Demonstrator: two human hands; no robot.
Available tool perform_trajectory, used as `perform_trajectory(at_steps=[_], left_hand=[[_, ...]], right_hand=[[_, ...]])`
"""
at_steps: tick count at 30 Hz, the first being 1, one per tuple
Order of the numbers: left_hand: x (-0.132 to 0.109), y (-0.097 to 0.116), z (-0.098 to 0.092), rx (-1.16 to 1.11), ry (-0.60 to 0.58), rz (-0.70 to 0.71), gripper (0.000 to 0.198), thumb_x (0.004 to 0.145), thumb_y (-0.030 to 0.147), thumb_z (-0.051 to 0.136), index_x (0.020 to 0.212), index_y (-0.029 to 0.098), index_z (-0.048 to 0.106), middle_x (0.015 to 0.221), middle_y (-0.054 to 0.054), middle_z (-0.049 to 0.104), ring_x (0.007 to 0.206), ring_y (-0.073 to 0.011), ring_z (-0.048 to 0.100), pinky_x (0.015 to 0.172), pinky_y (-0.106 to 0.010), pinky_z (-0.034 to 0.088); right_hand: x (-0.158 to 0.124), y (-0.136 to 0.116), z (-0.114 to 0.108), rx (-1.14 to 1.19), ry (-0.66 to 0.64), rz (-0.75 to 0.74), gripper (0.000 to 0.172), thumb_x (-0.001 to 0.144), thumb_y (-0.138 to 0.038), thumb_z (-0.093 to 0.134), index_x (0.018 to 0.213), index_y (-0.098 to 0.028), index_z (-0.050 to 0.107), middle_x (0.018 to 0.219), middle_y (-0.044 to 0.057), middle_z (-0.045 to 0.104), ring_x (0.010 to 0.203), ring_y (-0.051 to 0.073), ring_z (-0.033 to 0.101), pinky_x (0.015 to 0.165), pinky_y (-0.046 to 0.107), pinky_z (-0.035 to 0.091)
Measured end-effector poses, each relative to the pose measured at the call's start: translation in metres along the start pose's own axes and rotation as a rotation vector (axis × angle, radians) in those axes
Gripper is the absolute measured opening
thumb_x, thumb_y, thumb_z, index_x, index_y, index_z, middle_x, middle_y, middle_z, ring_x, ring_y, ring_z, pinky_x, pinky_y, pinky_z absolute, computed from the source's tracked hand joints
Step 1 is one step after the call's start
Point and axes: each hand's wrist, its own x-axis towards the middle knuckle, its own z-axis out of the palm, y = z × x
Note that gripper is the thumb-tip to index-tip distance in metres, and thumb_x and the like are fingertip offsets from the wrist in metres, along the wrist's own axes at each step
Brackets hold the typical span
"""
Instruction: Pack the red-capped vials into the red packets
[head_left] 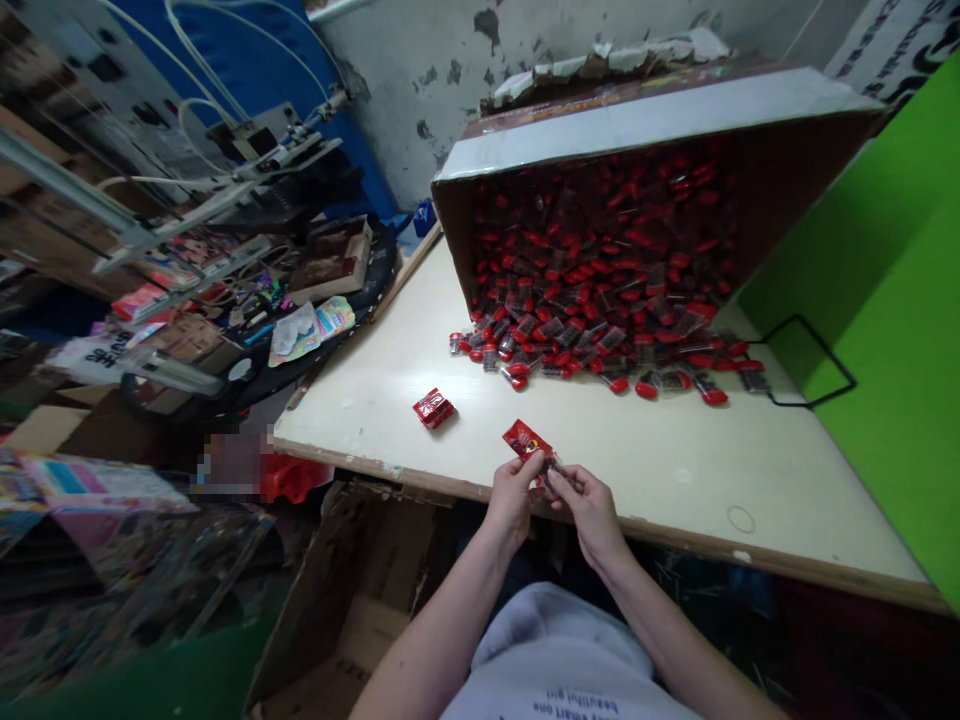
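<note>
A cream laminate tabletop carries a tipped brown cardboard carton, spilled red-tipped plastic packets, and 1 separate red foil packet.

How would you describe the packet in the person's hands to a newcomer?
Find the tipped cardboard carton spilling red packets onto the cream table. At the near edge, the left hand and right hand hold a red packet. Unlike the lone packet lying nearby, it's off the tabletop.

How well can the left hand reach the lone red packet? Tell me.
Likely yes: the lone red packet sits just ahead of the left hand, nothing between, but that hand holds another packet.
</note>
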Motion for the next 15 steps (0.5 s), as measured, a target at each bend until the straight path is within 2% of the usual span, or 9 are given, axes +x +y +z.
perform_trajectory(at_steps=[5,8,11,15], left_hand=[[-0.004,-0.001,-0.004,0.053,-0.001,0.016,0.039,0.066,0.047,0.074,0.084,0.012,0.072,0.080,-0.009,0.069,0.068,-0.0136,0.056,0.061,-0.025,0.042],[-0.001,0.003,-0.010,0.051,0.020,0.026,0.037,0.068,0.048,0.072,0.083,0.014,0.072,0.082,-0.008,0.069,0.072,-0.0140,0.058,0.066,-0.026,0.042],[0.002,0.007,-0.012,0.006,0.057,0.031,0.034,0.064,0.042,0.077,0.082,0.014,0.072,0.082,-0.007,0.069,0.075,-0.0148,0.059,0.068,-0.026,0.042],[0.001,0.010,-0.009,-0.026,0.025,-0.011,0.034,0.062,0.038,0.079,0.081,0.012,0.072,0.080,-0.008,0.069,0.072,-0.0146,0.059,0.067,-0.026,0.043]], right_hand=[[0.001,-0.001,0.003,0.083,-0.043,0.067,0.027,0.069,-0.041,0.075,0.076,-0.017,0.066,0.067,-0.002,0.061,0.058,0.008,0.053,0.051,0.019,0.041],[0.002,0.001,0.004,0.028,-0.086,0.027,0.026,0.071,-0.042,0.074,0.078,-0.018,0.066,0.067,-0.002,0.061,0.060,0.009,0.053,0.052,0.020,0.042],[0.001,0.003,0.004,-0.034,-0.080,-0.016,0.027,0.071,-0.043,0.073,0.081,-0.019,0.067,0.068,-0.002,0.061,0.061,0.010,0.053,0.053,0.021,0.044],[-0.001,0.001,0.003,-0.026,-0.084,-0.002,0.028,0.070,-0.043,0.074,0.081,-0.019,0.068,0.066,-0.002,0.061,0.058,0.010,0.053,0.052,0.020,0.045]])
